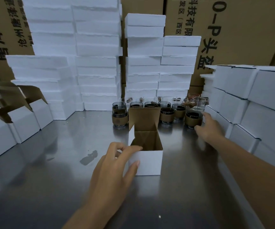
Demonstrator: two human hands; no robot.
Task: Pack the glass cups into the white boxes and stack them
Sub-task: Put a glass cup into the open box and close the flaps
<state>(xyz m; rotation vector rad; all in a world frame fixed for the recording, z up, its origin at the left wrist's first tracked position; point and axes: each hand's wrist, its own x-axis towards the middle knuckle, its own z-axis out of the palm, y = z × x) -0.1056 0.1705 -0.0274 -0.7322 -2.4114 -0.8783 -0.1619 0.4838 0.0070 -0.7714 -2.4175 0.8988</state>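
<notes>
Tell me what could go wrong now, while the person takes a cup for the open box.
1. The cups stand close together; the right hand, gripping the nearest cup, might knock a neighbour over.
2. The lid of the box stands upright on the far side, so the cup may catch it.
3. The left hand holds only one corner of the box, which could slide on the smooth table.

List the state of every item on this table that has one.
Open white box: lid flap up, empty, upright.
Left hand: grips the box's near left corner.
Right hand: fingers round the front right glass cup.
Front right glass cup: upright on the table, gripped.
Other glass cups: upright, unpacked.
Boxes at left: flaps open.
Stacked boxes at right: closed.
</notes>
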